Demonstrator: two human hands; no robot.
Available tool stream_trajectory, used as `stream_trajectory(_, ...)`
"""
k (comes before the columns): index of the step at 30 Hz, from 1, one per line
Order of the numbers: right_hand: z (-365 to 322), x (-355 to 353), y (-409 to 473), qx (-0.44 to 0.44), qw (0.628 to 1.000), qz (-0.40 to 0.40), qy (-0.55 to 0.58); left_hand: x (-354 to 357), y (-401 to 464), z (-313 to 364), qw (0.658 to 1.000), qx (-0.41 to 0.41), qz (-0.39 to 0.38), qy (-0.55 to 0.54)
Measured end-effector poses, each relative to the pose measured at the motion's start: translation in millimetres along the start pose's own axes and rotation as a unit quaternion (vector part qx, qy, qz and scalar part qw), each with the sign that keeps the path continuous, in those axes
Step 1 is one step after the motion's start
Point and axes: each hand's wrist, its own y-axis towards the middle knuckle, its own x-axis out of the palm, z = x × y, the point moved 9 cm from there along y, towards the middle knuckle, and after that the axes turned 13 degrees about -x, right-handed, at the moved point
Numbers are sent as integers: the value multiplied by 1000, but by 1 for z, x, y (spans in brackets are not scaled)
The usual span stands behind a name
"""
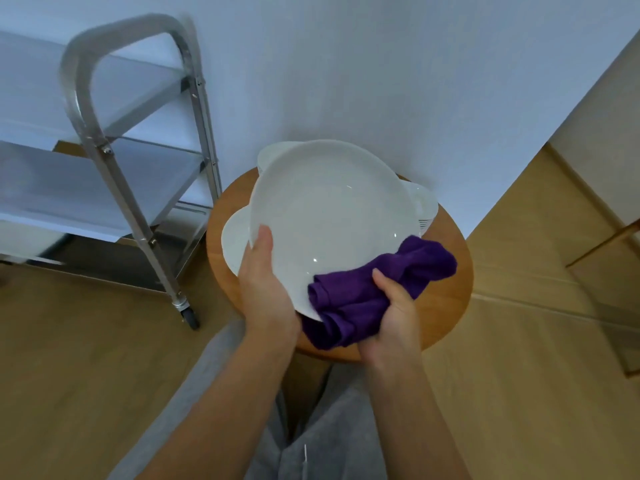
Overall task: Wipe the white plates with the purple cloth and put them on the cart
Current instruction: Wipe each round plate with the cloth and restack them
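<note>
A large white plate [329, 216] is held tilted above a round wooden table [446, 292]. My left hand [266, 289] grips the plate's near left rim, thumb on its upper face. Bunched in my right hand [394, 310] is the purple cloth [367, 292], which presses on the plate's near right edge. More white plates lie on the table under the held one: one at the left [232, 240], a stack at the right [424, 206] and one behind [268, 155]. The metal cart [114, 161] stands to the left with bare shelves.
A white wall [381, 81] rises right behind the table. The cart's caster [189, 318] rests on the wooden floor near the table's left side. My grey-trousered legs [329, 438] are below the table edge. A beige panel [595, 140] stands at the right.
</note>
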Motion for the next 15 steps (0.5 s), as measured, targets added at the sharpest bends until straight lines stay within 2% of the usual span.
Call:
stream_trajectory(4, -30, -14, 19, 4, 997, -14, -77, 4, 0, 23, 989, -15, -50, 137)
stream_trajectory(7, -42, -17, 26, 44, 981, -67, -176, 2, 13, 27, 975, -111, -53, 185)
stream_trajectory(9, -39, -20, 25, 55, 974, -75, -205, -3, 15, 17, 965, -168, -16, 200)
stream_trajectory(11, -38, -25, 24, 31, 982, -46, -178, -5, 16, 11, 969, -179, 0, 170)
stream_trajectory(15, -30, -26, 9, -46, 997, 25, -62, 3, 8, 0, 989, -132, 5, 73)
